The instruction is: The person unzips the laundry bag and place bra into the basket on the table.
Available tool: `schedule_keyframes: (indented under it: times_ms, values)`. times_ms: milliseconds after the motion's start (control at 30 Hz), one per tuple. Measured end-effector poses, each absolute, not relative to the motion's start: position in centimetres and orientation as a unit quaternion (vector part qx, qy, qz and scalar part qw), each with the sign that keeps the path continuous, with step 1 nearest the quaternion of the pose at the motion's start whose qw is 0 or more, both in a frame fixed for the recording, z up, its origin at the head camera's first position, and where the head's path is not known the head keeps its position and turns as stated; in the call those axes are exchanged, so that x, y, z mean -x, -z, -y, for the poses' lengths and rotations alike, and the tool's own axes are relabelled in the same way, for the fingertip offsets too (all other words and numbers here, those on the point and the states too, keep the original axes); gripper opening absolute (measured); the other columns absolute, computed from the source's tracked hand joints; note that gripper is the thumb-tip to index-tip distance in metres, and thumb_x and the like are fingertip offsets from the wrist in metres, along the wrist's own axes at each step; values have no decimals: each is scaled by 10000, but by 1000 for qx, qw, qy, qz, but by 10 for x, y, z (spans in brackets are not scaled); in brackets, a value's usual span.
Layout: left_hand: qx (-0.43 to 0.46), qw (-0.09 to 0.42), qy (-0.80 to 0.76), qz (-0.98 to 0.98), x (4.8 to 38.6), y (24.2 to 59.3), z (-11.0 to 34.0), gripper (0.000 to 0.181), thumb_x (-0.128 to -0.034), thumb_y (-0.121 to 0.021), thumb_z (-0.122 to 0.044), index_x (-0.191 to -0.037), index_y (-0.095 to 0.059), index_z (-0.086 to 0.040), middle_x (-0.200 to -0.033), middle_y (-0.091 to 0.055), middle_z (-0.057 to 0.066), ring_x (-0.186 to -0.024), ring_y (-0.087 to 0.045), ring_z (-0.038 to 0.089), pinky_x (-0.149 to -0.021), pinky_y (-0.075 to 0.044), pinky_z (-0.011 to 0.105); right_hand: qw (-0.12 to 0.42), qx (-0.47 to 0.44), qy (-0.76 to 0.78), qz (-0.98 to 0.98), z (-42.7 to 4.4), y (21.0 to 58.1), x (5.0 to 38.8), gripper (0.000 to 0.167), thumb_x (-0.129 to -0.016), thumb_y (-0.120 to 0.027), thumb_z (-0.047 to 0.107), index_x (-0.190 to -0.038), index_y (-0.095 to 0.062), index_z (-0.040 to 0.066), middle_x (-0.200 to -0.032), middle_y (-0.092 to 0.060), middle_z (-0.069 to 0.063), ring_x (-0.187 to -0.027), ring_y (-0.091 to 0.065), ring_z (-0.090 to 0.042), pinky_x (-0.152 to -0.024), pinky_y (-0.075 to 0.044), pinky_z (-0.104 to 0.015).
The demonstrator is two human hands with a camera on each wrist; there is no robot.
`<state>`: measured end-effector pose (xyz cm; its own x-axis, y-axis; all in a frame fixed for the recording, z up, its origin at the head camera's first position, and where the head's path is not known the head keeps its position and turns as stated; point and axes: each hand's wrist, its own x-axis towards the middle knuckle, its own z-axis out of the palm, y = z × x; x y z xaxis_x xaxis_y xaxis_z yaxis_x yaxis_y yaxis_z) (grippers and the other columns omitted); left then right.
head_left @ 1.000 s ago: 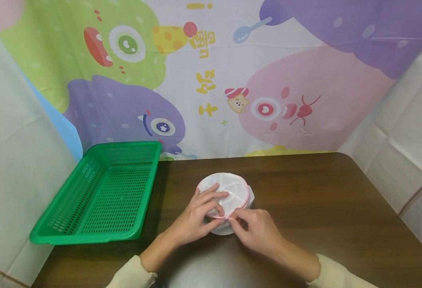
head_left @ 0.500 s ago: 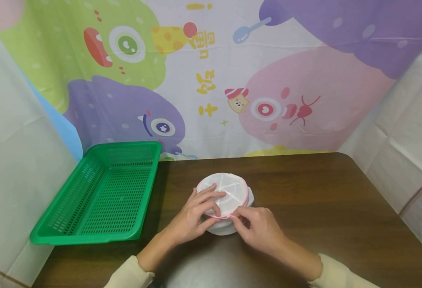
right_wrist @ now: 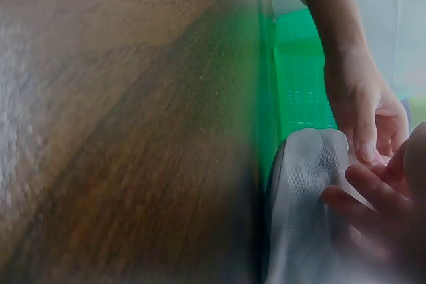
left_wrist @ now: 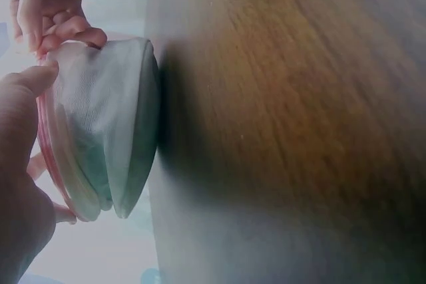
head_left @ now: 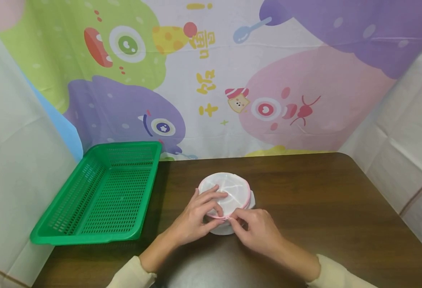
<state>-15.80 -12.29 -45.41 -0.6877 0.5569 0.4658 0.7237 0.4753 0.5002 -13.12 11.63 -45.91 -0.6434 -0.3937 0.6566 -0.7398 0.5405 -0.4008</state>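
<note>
Pouch [head_left: 234,185] near far edge of surface [head_left: 311,196], pinched along pink rim [head_left: 249,197] by left hand [head_left: 197,214] and right hand [head_left: 259,230], perhaps at zipper pull [head_left: 227,218].

White mesh pouch [head_left: 234,185]: upper face partly hidden under left hand [head_left: 199,212]; greenish patch [left_wrist: 96,164] beneath the grip, too blurred to identify. Pink rim [head_left: 249,197]: detail between fingertips of right hand [head_left: 257,230] too small to tell. Cream sleeves [head_left: 133,274], behind the grip: cut off by head view's bottom edge.
</note>
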Motion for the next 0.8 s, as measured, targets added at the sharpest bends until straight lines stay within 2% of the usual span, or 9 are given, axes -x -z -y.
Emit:
schedule_keyframes:
  times_ms: [433,800]
  values:
    - [382,122,343,849,157,453,126,223,-927,-925,-148,-958,-706,-183,-1522,-741,63,-1618,-536,426,-1192,-289,958,257,-338,-340,839,-117,462,132,162,-897,-828,43,-845,-787,191,-718,-764,120,-631,-516,122,-578,-421,-98]
    - [380,127,344,850,157,454,130,237,-919,-934,-161,-953,-702,-194,-1527,-740,53,-1615,-541,424,-1177,-312,958,248,-335,-350,839,-117,461,132,163,-903,-821,34,-835,-784,177,-699,-748,116,-627,-437,149,-564,-394,-88]
